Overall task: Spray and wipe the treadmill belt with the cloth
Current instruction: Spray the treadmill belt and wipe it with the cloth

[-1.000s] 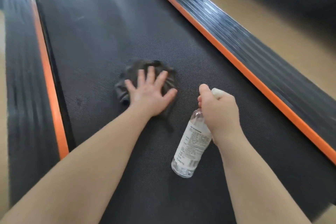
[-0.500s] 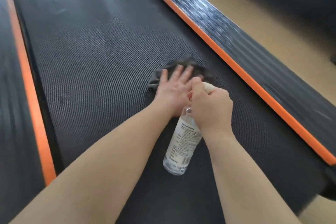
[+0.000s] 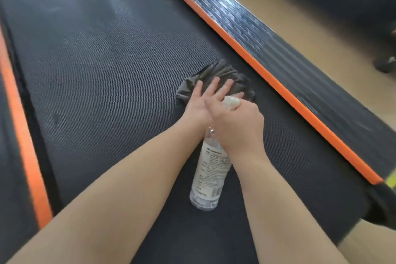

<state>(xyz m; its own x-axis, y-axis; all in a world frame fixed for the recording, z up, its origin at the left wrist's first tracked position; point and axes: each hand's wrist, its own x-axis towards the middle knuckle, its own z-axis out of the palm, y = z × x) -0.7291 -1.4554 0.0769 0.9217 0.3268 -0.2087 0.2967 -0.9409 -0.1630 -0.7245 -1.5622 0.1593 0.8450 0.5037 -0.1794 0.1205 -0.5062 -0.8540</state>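
my left hand (image 3: 200, 104) lies flat with fingers spread, pressing the dark cloth (image 3: 216, 80) onto the treadmill belt (image 3: 102, 75), near the orange strip (image 3: 276, 83) along its right side. my right hand (image 3: 237, 128) is wrapped around the neck of the spray bottle (image 3: 211, 171), its white nozzle (image 3: 231, 102) pointing over the cloth.

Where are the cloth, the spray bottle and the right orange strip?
cloth (image 3: 220, 70): head view, its bunched grey folds.
spray bottle (image 3: 212, 172): head view, its printed label.
right orange strip (image 3: 278, 84): head view, its middle.
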